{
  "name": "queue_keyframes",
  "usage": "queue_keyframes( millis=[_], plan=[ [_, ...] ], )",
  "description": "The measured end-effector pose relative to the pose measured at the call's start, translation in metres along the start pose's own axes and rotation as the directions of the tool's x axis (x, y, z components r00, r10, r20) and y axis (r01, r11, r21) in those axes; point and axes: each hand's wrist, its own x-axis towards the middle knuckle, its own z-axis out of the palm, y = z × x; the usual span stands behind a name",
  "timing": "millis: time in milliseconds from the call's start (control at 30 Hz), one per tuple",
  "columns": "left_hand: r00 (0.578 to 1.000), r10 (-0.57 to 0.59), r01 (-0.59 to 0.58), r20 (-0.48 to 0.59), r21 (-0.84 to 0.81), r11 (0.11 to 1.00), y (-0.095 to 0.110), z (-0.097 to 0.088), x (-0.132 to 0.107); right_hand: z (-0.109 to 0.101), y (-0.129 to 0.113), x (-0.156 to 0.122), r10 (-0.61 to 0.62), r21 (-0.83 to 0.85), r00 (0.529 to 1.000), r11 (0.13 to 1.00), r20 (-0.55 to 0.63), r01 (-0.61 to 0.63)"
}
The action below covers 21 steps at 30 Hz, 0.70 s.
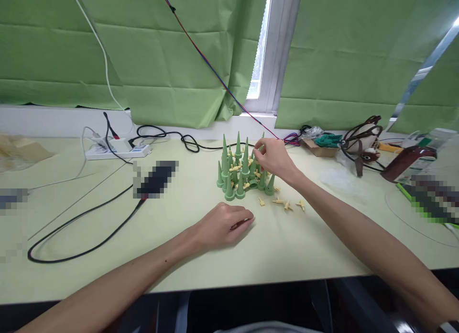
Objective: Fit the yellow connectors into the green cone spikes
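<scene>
A cluster of green plastic cones of different heights stands on the table, with small pale-yellow T-shaped pieces caught among them. My right hand is at the right side of the cluster, its thumb and fingers bent together near the cone tops; whatever is between the fingertips is hidden. My left hand rests on the tabletop in front of the cones, fingers curled and thumb against them, with nothing visible inside. Several loose yellow pieces lie on the table just right of the cones.
On the pale table a black cable loops at the left to a blurred dark device. A white power strip sits behind it. At the right are a cardboard box, clear plastic wrap and a dark red object.
</scene>
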Motion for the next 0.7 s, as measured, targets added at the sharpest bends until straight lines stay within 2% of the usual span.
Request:
queue_keyframes(
  millis=[167,300,367,400,533,600,700],
  plan=[
    [1.000,0.001,-0.001,-0.004,-0.008,1.000,-0.001,0.001,0.001,-0.005,-0.004,-0.006,-0.032,0.001,0.999,0.999,-0.024,0.032],
    [1.000,0.005,-0.005,-0.009,-0.003,1.000,-0.001,0.000,0.001,-0.014,-0.013,-0.025,-0.137,0.011,0.991,0.990,0.001,0.137],
    [1.000,0.003,-0.003,-0.008,0.000,1.000,0.000,0.000,0.001,-0.019,-0.016,-0.038,-0.195,-0.009,0.976,0.980,0.097,0.197],
    [1.000,0.000,0.000,-0.007,0.002,1.000,0.000,0.000,0.001,-0.022,-0.017,-0.043,-0.204,-0.030,0.962,0.977,0.184,0.213],
    [1.000,-0.018,0.018,-0.004,0.002,1.000,0.000,0.001,0.001,-0.028,-0.011,-0.060,-0.130,-0.151,0.831,0.957,0.541,0.248],
    [1.000,-0.026,0.026,0.001,-0.003,1.000,0.000,0.002,0.002,-0.030,-0.004,-0.064,-0.067,-0.225,0.785,0.940,0.616,0.258],
    [0.999,-0.033,0.034,0.017,-0.024,0.999,0.000,0.001,0.003,-0.036,0.010,-0.065,0.035,-0.360,0.785,0.900,0.618,0.244]
  ],
)
